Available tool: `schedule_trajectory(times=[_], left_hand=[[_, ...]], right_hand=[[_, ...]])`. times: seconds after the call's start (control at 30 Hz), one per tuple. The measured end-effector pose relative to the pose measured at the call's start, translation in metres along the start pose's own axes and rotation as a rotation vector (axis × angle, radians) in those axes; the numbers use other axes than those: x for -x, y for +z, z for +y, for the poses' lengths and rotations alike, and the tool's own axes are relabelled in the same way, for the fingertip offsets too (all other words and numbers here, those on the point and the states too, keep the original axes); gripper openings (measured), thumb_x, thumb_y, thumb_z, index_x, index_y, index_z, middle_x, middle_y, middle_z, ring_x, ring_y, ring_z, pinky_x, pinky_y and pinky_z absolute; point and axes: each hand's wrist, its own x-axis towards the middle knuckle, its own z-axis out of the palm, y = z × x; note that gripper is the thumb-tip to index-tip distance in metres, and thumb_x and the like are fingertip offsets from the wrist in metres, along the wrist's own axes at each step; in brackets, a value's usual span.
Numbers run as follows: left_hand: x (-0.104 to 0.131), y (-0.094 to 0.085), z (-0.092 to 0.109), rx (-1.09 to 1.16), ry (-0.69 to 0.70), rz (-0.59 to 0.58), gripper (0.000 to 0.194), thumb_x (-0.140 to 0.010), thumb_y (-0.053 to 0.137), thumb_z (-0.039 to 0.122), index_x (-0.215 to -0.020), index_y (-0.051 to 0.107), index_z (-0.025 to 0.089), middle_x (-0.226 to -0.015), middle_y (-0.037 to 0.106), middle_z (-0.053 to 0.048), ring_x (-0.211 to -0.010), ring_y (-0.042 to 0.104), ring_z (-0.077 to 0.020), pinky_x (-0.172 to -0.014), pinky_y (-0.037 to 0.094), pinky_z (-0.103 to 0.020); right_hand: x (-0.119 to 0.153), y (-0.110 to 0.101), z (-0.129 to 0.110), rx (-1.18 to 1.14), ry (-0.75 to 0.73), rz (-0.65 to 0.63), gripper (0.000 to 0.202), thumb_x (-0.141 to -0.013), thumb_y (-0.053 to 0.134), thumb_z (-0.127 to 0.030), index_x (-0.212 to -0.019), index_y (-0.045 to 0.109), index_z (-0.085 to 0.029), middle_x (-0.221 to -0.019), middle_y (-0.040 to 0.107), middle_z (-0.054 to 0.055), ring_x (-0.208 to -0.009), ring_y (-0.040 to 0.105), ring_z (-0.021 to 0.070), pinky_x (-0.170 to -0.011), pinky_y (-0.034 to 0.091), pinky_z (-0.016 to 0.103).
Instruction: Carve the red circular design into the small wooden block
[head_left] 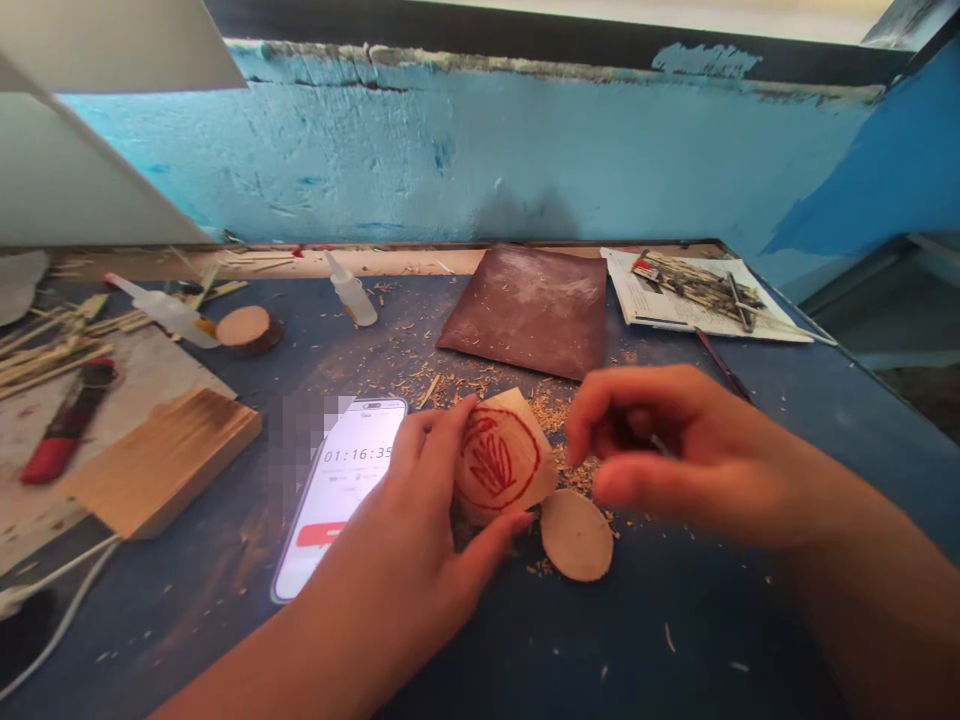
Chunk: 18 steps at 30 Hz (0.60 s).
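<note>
My left hand [427, 500] grips the edge of a small flat wood piece [504, 455] between fingers and thumb. A red ring with leaf-like strokes inside is drawn on its pale face. Over the wood shavings to its right hovers my right hand [660, 450], fingers curled and thumb apart from the index finger. A small dark glint shows inside those curled fingers; what it belongs to is hidden. A thin round wood slice [577, 535] lies on the table just below, between the two hands. Beside my left hand is a lit phone [337, 475] with a running time display.
Brown sandpaper [529, 310] lies behind the hands. Farther right, thin sticks [697, 280] rest on papers. At left are a wood block [165, 460], a red cutter [67, 425], a wood disc [247, 328] and two glue bottles [351, 290]. Shavings litter the blue table.
</note>
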Motion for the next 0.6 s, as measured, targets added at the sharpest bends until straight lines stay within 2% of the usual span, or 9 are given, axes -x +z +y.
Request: schedule_trajectory(times=[0.1,0.13,0.2,0.33,0.43,0.53,0.6], left_hand=[[-0.003,-0.005,0.006,0.217,-0.080,0.068,0.076,-0.094,0.078,0.053,-0.161,0.045,0.034,-0.146,0.062,-0.013,-0.113,0.076,-0.0330,-0.081,0.071,-0.047],[-0.005,-0.007,0.007,0.263,-0.099,0.113,0.075,-0.093,0.080,0.054,-0.158,0.048,0.034,-0.145,0.063,-0.012,-0.109,0.077,-0.0315,-0.075,0.071,-0.044],[-0.008,-0.009,0.008,0.299,-0.123,0.195,0.071,-0.090,0.083,0.054,-0.152,0.054,0.033,-0.147,0.063,-0.012,-0.107,0.078,-0.0305,-0.074,0.071,-0.042],[-0.015,-0.013,0.010,0.436,-0.191,0.237,0.075,-0.084,0.089,0.049,-0.150,0.057,0.033,-0.156,0.062,-0.011,-0.112,0.080,-0.0314,-0.084,0.073,-0.047],[-0.017,-0.018,0.016,0.632,-0.216,0.251,0.075,-0.079,0.094,0.044,-0.144,0.059,0.030,-0.139,0.075,-0.009,-0.100,0.083,-0.0282,-0.079,0.074,-0.042],[-0.017,-0.026,0.025,0.709,-0.162,0.325,0.070,-0.078,0.096,0.039,-0.137,0.060,0.030,-0.114,0.082,-0.002,-0.095,0.084,-0.0257,-0.079,0.074,-0.037],[-0.017,-0.032,0.029,0.652,-0.116,0.398,0.062,-0.082,0.093,0.038,-0.133,0.059,0.030,-0.121,0.081,0.000,-0.100,0.084,-0.0249,-0.087,0.074,-0.039]], right_hand=[[0.009,-0.012,0.000,0.398,0.141,-0.234,0.044,-0.077,0.099,-0.047,-0.105,0.073,-0.025,-0.084,0.066,-0.002,-0.070,0.056,0.0150,-0.056,0.041,0.025],[0.011,-0.013,0.001,0.474,0.172,-0.269,0.052,-0.072,0.101,-0.048,-0.109,0.073,-0.027,-0.087,0.068,-0.002,-0.072,0.059,0.0159,-0.057,0.043,0.025],[0.012,-0.012,0.003,0.576,0.206,-0.274,0.060,-0.068,0.103,-0.045,-0.117,0.072,-0.029,-0.094,0.071,-0.002,-0.077,0.063,0.0184,-0.060,0.046,0.026],[0.010,-0.001,0.007,0.690,0.225,-0.283,0.058,-0.070,0.100,-0.033,-0.122,0.074,-0.029,-0.110,0.074,0.002,-0.090,0.068,0.0229,-0.072,0.050,0.030],[0.008,0.005,0.010,0.733,0.206,-0.317,0.050,-0.076,0.091,-0.026,-0.123,0.075,-0.025,-0.113,0.073,0.005,-0.092,0.069,0.0243,-0.076,0.051,0.034],[0.007,0.010,0.012,0.746,0.076,-0.291,0.046,-0.084,0.080,-0.020,-0.129,0.074,-0.022,-0.116,0.074,0.009,-0.095,0.071,0.0258,-0.079,0.053,0.036],[0.005,0.016,0.013,0.746,-0.027,-0.247,0.049,-0.087,0.075,-0.018,-0.136,0.072,-0.021,-0.126,0.075,0.012,-0.102,0.072,0.0273,-0.084,0.055,0.037]])
